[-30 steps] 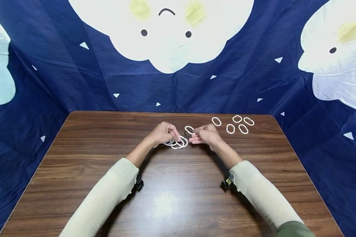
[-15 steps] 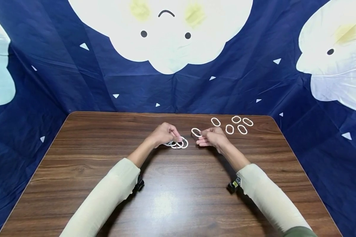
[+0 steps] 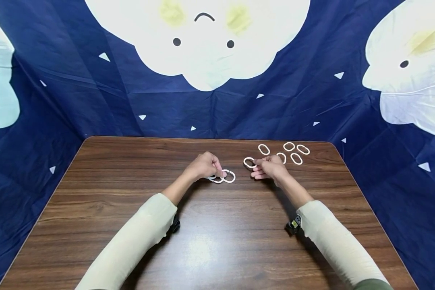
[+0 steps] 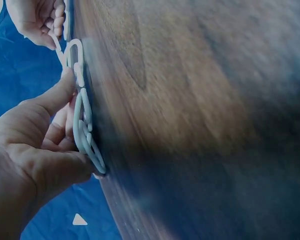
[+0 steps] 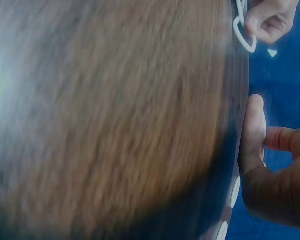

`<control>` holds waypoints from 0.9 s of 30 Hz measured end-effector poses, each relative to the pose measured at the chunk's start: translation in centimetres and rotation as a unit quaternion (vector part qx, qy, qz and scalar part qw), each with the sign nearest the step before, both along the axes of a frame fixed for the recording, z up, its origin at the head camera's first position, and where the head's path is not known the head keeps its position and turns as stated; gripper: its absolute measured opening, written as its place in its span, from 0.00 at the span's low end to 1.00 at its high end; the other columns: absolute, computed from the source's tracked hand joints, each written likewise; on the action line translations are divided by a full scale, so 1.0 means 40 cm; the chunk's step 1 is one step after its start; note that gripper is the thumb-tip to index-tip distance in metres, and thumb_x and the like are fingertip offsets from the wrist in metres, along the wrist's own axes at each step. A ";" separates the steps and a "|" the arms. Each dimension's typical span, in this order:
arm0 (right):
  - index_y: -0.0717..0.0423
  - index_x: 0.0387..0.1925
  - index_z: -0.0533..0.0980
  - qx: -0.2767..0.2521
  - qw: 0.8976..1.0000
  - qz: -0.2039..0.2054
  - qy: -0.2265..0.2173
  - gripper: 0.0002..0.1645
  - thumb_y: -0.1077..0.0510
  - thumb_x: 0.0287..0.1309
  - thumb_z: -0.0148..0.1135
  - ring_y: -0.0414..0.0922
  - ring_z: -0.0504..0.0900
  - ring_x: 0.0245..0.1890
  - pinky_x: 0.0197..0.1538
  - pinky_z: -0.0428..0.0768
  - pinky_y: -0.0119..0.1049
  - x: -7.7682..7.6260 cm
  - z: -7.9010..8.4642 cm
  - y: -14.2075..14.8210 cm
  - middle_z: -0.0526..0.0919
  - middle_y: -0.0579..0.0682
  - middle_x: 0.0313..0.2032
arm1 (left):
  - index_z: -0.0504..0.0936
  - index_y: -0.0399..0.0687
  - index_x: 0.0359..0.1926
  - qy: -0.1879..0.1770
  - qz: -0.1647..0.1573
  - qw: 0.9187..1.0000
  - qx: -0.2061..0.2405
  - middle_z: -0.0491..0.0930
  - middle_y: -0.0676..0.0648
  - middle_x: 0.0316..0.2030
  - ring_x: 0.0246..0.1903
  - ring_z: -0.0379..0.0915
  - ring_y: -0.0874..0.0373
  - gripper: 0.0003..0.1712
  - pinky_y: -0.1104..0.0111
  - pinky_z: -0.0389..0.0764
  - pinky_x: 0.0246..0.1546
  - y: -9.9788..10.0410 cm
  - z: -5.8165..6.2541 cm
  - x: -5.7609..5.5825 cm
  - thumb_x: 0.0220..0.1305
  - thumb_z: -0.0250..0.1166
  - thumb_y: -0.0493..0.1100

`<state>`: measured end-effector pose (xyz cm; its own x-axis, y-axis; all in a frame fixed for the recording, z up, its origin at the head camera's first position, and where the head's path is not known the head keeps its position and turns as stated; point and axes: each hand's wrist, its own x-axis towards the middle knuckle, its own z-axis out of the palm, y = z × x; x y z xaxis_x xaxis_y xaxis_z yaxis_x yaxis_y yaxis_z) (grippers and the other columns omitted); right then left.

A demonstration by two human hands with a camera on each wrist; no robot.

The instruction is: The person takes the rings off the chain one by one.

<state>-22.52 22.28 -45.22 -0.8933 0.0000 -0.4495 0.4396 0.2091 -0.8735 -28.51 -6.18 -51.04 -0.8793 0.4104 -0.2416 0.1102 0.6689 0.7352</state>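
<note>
My left hand (image 3: pixel 204 166) pinches a short chain of white oval plastic links (image 3: pixel 235 177) just above the tabletop. In the left wrist view, several links of the chain (image 4: pixel 77 120) hang one through another below the thumb and fingers. My right hand (image 3: pixel 272 167) pinches a single white oval link (image 3: pixel 244 162) by its right end, between thumb and fingers. That link is apart from the chain, a short gap to its right. From the right wrist, my right hand (image 5: pixel 270 185) hides most of the link it holds.
Several loose white oval links (image 3: pixel 269 152) lie at the back right of the brown wooden table (image 3: pixel 203 249), one partly behind my right hand. A dark blue cloth (image 3: pixel 217 110) with clouds hangs behind the table's far edge.
My right hand has drawn back to the right with its link, widening the gap to the chain. Over the last half second my left hand and the chain have shifted slightly right.
</note>
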 end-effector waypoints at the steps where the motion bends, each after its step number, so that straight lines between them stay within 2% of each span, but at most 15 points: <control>1: 0.74 0.56 0.79 0.005 1.000 -0.004 -0.001 0.17 0.60 0.84 0.58 0.36 0.91 0.23 0.34 0.91 0.30 -0.001 0.000 0.006 0.88 0.46 0.26 | 0.93 0.62 0.28 -0.002 -0.002 1.000 -0.003 0.92 0.58 0.31 0.38 0.84 0.58 0.17 0.64 0.82 0.41 0.001 -0.012 -0.008 0.52 0.91 0.61; 6: 0.68 0.51 0.79 0.027 1.000 -0.016 -0.002 0.12 0.59 0.84 0.59 0.35 0.88 0.21 0.31 0.89 0.29 -0.004 0.000 0.030 0.85 0.44 0.24 | 0.93 0.63 0.27 0.007 0.002 1.000 -0.013 0.92 0.58 0.31 0.38 0.86 0.56 0.17 0.63 0.83 0.42 0.008 -0.039 -0.025 0.50 0.92 0.62; 15: 0.72 0.50 0.79 0.009 1.000 -0.028 -0.001 0.11 0.64 0.82 0.60 0.36 0.89 0.20 0.32 0.90 0.30 -0.011 -0.004 0.058 0.87 0.45 0.23 | 0.92 0.62 0.27 0.001 0.019 0.999 -0.033 0.92 0.58 0.31 0.38 0.84 0.57 0.18 0.64 0.83 0.42 0.024 -0.020 -0.011 0.47 0.93 0.60; 21: 0.69 0.45 0.79 -0.001 0.999 -0.045 -0.006 0.07 0.66 0.81 0.59 0.37 0.89 0.19 0.31 0.90 0.29 -0.020 -0.001 0.064 0.87 0.46 0.22 | 0.92 0.63 0.26 0.003 0.024 0.999 -0.047 0.92 0.57 0.33 0.39 0.84 0.56 0.19 0.63 0.83 0.42 0.031 -0.019 -0.010 0.46 0.94 0.61; 24: 0.68 0.43 0.78 0.003 0.999 -0.054 -0.006 0.07 0.66 0.81 0.59 0.36 0.89 0.18 0.30 0.89 0.29 -0.027 0.001 0.069 0.86 0.46 0.21 | 0.92 0.64 0.25 0.009 0.023 0.998 -0.059 0.91 0.56 0.35 0.43 0.83 0.54 0.20 0.62 0.83 0.44 0.035 -0.021 -0.010 0.44 0.94 0.63; 27: 0.66 0.41 0.78 0.011 0.998 -0.065 -0.006 0.08 0.65 0.81 0.60 0.36 0.88 0.17 0.29 0.89 0.28 -0.035 0.003 0.074 0.86 0.46 0.20 | 0.92 0.65 0.24 0.015 0.022 0.997 -0.066 0.90 0.54 0.37 0.49 0.80 0.51 0.20 0.59 0.83 0.50 0.038 -0.025 -0.011 0.43 0.94 0.64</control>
